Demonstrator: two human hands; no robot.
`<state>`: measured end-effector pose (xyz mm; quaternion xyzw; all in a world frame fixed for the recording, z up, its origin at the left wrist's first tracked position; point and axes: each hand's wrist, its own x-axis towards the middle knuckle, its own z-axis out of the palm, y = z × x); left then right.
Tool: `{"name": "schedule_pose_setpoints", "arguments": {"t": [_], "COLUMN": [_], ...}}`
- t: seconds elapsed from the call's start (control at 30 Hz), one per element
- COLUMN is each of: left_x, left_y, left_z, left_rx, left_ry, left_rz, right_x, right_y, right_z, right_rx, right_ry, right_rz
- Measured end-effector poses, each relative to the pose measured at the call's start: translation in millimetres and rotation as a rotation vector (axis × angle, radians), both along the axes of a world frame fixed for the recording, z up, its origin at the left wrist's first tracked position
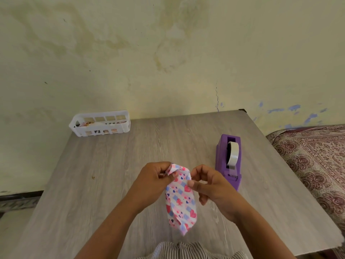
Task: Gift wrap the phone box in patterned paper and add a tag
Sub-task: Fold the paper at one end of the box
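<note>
The phone box, covered in white paper with pink hearts and blue squares (180, 200), is held lengthwise above the grey table (104, 176), its far end raised. My left hand (152, 181) pinches a loose paper flap at the far-left corner. At the far-right edge, my right hand (207, 186) presses thumb and fingers on the paper. The near end of the wrap sticks out in a loose crumpled point. No tag can be made out.
A purple tape dispenser (229, 161) with a roll of clear tape stands just right of my right hand. A white slotted basket (99, 123) with small items sits at the table's far left edge against the wall. A patterned bedspread (315, 161) lies to the right.
</note>
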<state>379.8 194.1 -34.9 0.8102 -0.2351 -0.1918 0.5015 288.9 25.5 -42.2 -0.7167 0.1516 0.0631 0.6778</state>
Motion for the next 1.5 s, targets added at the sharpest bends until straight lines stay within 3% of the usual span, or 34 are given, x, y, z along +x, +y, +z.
{"name": "schedule_pose_setpoints", "arguments": {"t": [0.17,0.53,0.77,0.9,1.27,1.5], "left_x": [-1,-6,-5,0,3,-1], "left_y": [-3,2,0,-1,-1,-3], "left_z": [-1,6,0,0,5,3], "left_rx": [-0.004,0.006,0.090,0.116,-0.091,-0.167], "left_ry": [0.013,-0.202,-0.265,-0.251,-0.004,0.039], "left_rz": [0.075,0.267,0.335,0.262,0.273,0.310], "right_x": [8,7,6,6,10,8], "right_y": [13,32,35,33,27,26], "right_z": [-6,-26,-33,-36,-37,-40], "right_rx": [-0.118,-0.398,-0.442,-0.465,-0.442,-0.435], "right_ry": [-0.047,-0.206,-0.253,-0.263,-0.273,-0.262], "right_rz": [-0.057,-0.146,-0.186,-0.185,-0.218,-0.237]}}
